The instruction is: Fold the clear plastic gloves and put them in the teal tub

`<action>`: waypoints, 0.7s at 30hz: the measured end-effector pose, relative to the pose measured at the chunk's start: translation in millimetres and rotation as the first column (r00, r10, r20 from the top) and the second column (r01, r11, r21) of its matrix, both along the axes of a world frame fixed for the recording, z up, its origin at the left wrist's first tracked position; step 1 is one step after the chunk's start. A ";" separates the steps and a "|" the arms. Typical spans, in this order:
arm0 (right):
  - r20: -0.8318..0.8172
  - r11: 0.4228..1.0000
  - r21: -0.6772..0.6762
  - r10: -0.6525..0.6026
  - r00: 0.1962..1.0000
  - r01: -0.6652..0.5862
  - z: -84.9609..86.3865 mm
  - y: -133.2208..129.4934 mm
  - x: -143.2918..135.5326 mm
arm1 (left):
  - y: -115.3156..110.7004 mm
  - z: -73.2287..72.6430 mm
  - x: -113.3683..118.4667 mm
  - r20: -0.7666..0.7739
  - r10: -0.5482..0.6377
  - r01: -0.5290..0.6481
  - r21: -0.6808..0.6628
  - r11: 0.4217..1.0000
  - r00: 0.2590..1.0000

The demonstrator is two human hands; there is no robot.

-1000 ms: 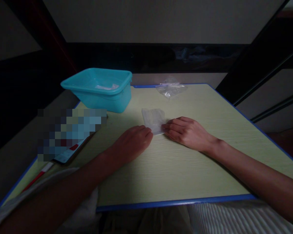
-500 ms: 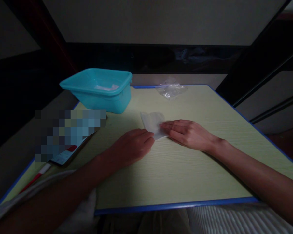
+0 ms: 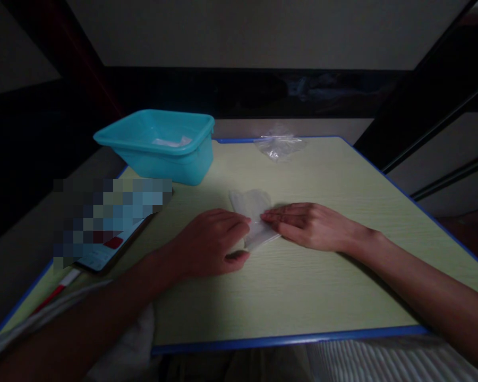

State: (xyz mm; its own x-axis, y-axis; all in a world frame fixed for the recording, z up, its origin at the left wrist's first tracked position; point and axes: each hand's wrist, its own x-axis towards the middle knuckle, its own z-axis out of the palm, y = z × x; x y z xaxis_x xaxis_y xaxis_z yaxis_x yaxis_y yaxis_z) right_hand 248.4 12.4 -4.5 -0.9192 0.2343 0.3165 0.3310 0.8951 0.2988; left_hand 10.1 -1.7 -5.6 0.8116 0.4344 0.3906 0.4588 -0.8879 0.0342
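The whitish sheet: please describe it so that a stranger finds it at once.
Find the blue-edged table. Between the left hand and the right hand lies the whitish sheet. It looks cloudy, unlike the clear plastic near the far edge.

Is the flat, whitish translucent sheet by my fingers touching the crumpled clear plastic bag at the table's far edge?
Apart. The head view shows pale wood-grain tabletop between the whitish translucent sheet and the crumpled clear plastic bag beyond it.

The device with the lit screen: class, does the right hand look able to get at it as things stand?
Probably not directly: the left hand lies between the device and the right hand, which is touching a translucent sheet.
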 end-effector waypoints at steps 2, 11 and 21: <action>0.000 1.000 -0.013 -0.002 1.000 0.002 1.7 -1.9 0.5 | 1.4 0.3 -1.5 -0.013 0.038 -0.038 -0.031 0.999 0.999; 0.047 0.976 -0.200 -0.082 0.996 0.090 10.4 -8.9 2.2 | 2.8 -4.8 -1.0 0.053 0.107 -0.099 -0.131 0.986 0.993; -0.230 0.723 -0.686 -0.330 0.916 0.088 11.0 -0.7 3.2 | 7.0 -6.4 14.2 0.287 0.425 -0.277 -0.439 0.855 0.859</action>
